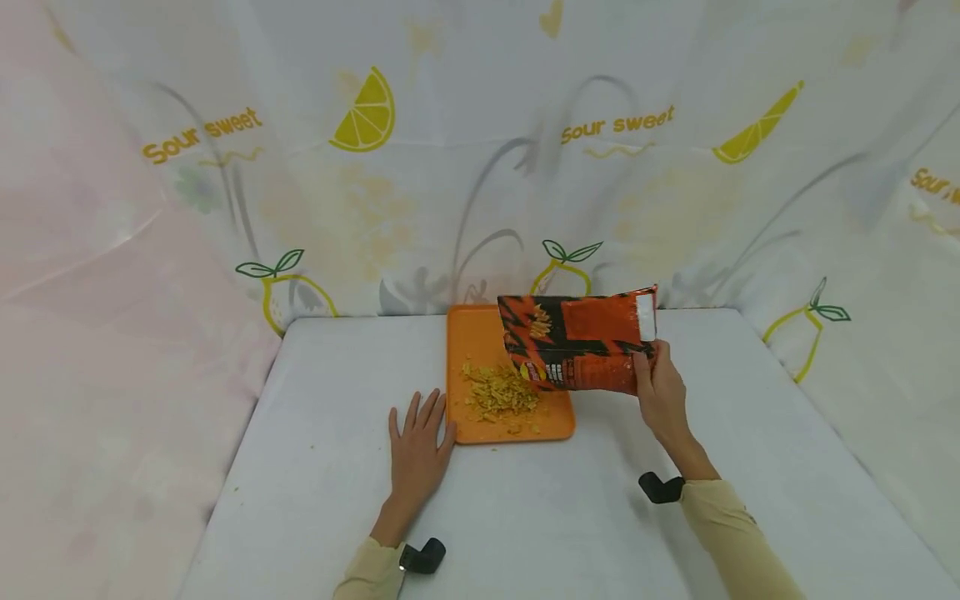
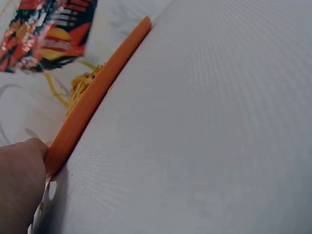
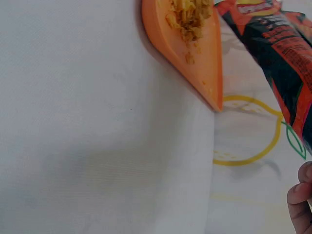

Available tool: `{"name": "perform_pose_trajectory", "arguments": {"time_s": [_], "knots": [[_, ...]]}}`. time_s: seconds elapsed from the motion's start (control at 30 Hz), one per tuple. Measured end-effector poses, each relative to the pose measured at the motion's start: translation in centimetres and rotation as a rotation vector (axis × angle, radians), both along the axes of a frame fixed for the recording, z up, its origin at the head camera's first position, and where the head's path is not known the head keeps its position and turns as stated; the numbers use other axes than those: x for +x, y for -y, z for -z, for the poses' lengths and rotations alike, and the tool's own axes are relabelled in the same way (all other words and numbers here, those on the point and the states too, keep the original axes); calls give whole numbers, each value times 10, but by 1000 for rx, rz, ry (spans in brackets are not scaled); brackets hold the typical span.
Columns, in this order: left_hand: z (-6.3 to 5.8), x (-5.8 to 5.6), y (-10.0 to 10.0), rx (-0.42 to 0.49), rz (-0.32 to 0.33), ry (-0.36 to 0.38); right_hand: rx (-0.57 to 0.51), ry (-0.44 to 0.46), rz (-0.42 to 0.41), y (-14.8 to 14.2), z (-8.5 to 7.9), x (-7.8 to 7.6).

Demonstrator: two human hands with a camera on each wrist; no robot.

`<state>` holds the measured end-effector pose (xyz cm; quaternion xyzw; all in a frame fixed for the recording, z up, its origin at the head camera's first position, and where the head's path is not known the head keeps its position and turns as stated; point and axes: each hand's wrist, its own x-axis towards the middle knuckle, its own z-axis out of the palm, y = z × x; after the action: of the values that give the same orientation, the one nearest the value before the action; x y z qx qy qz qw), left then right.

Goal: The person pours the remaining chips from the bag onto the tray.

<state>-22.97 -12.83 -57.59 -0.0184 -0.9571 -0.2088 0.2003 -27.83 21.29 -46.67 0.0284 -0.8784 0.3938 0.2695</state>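
My right hand [image 1: 662, 396] grips one end of a red and black snack bag [image 1: 581, 342], its thumb on the near side. The bag is held sideways, its other end over an orange tray [image 1: 465, 329]. A heap of yellow snack pieces [image 1: 498, 393] lies on the tray below that end. My left hand [image 1: 418, 450] is spread flat on the table, its thumb side touching the tray's left edge. In the left wrist view part of the left hand [image 2: 22, 183] meets the tray's corner. In the right wrist view only a few right fingers [image 3: 301, 192] show under the bag.
Crumbs [image 1: 312, 447] are scattered on the white table [image 1: 525, 517], left of and in front of the tray. A pale cloth [image 1: 465, 192] with lemon prints hangs behind the table. Each wrist carries a black camera [image 1: 423, 557].
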Motion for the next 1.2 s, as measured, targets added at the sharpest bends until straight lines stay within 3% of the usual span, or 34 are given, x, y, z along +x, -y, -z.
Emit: {"name": "perform_pose_trajectory", "arguments": {"time_s": [0.3,0.47,0.6,0.73,0.83,0.97,1.2], "knots": [[-1,-1,-1,21,6,-14,-16,-8,6,0,2,0],[-2,0,-2,23,8,-1,-123,-28,20,-1,-1,0],[-4,1,-1,18,8,-13,-57,-2,10,-2,-1,-1],[-5,0,-1,23,10,-13,-139,27,21,-3,1,-1],[-5,0,-1,28,12,-2,-134,57,19,-2,5,-1],[-5,-1,-1,34,9,2,-147,176,15,-1,13,3],[-5,0,0,33,9,11,-603,521,8,-8,34,10]]}}
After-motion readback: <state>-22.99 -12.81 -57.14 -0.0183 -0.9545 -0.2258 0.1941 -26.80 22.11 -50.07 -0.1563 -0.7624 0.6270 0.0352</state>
